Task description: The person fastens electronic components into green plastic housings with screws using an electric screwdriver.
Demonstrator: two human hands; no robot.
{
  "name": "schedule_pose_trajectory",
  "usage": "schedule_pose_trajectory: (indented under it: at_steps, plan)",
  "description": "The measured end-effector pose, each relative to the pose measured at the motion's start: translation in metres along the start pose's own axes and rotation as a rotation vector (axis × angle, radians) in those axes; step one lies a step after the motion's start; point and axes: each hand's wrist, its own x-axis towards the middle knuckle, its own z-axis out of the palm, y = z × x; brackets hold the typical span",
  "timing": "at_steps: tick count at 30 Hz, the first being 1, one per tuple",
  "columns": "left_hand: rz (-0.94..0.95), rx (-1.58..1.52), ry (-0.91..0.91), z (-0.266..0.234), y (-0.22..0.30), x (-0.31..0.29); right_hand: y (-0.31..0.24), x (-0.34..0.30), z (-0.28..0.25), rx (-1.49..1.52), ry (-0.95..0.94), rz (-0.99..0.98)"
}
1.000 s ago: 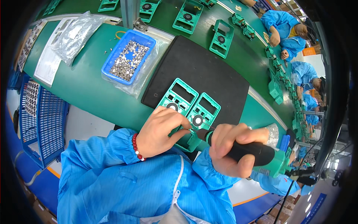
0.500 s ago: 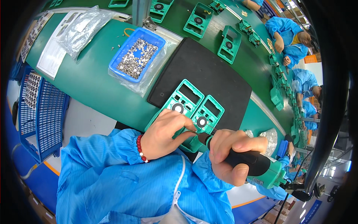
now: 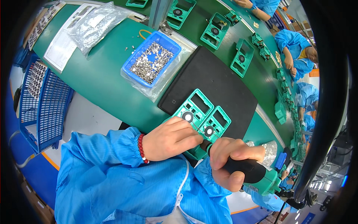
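Note:
My right hand (image 3: 232,158) is wrapped round a black-and-green electric screwdriver (image 3: 263,179), whose black nose points left toward my left hand. My left hand (image 3: 173,139) is closed beside that nose, its fingers curled inward; whatever they pinch is hidden. Just beyond both hands lie two green plastic housings side by side, a left housing (image 3: 201,101) and a right housing (image 3: 220,118), each with a round black speaker with a pale centre. Their near ends are covered by my hands. The screwdriver's tip cannot be seen.
A black mat (image 3: 218,80) lies under the housings. Left of it, a blue tray (image 3: 128,75) of small metal parts rests on a plastic bag. A bag (image 3: 97,28), paper sheets (image 3: 59,56) and a blue basket (image 3: 52,108) are farther left. More housings (image 3: 242,59) line the belt; co-workers sit right.
My left fingers, spread in a pinch before, have curled in and moved closer to the screwdriver's nose. The whole view has shifted slightly, so the bench appears lower and farther right.

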Motion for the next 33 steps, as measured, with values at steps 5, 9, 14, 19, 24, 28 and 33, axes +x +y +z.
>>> schedule_pose_trajectory:
  at_steps: [5,9,14,19,24,28,33]
  plan:
    - [0.001,0.011,0.024,-0.005,-0.002,0.005,0.005,0.003,-0.001,-0.004,0.003,-0.004]
    - [-0.103,0.284,0.095,-0.04,-0.024,0.034,0.009,0.009,-0.005,-0.124,0.143,-0.027]
    - [-0.349,0.796,-0.02,-0.094,-0.102,0.042,0.038,0.013,-0.001,-0.269,0.341,-0.009]
    - [-0.452,0.799,-0.473,-0.099,-0.118,0.045,0.054,0.014,-0.002,-0.258,0.354,-0.048]
    - [-0.413,0.765,-0.384,-0.092,-0.121,0.033,0.06,0.014,-0.003,-0.27,0.345,0.014]
    - [-0.398,0.725,-0.207,-0.09,-0.118,0.029,0.063,0.014,-0.004,-0.304,0.353,0.027]
    - [-0.472,0.652,-0.154,-0.089,-0.112,0.028,0.066,0.017,-0.003,-0.251,0.316,0.019]
